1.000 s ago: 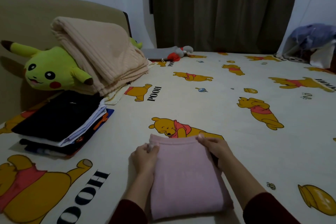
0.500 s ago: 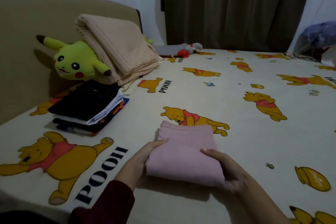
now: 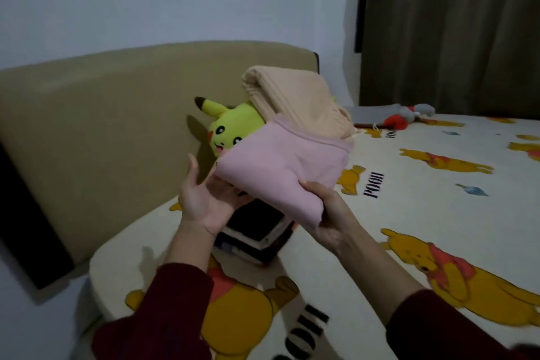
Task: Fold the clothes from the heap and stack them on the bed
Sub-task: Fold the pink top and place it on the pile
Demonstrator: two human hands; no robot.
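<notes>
A folded pink garment (image 3: 287, 164) is held up in the air above the stack of folded clothes (image 3: 257, 228), clear of the bed (image 3: 438, 213) and carried between both hands. The left hand (image 3: 204, 202) lies palm up beneath the garment's near left corner with its fingers straight and its thumb standing free, so the cloth rests on it rather than being clutched. The right hand (image 3: 330, 213) grips the near right corner: its thumb lies across the top of the fold and its fingers go underneath, where the cloth hides them. Both sleeves are dark red and run out of the bottom edge of the view. The stack below is mostly covered by the garment and the left hand; only a dark top layer and some pale edges beneath it show (how many pieces it holds cannot be counted). It sits on the cream sheet printed with yellow bears, near the corner of the bed by the tan headboard (image 3: 117, 114). Behind the garment a yellow plush toy (image 3: 230, 126) leans at the headboard, its lower half hidden by the pink cloth, and a folded beige blanket (image 3: 295, 99) lies against it, its lower end also out of sight. Farther back on the bed a grey and red soft toy (image 3: 406, 117) lies near the dark curtain (image 3: 450, 29), too dim and blurred to make out in detail.
</notes>
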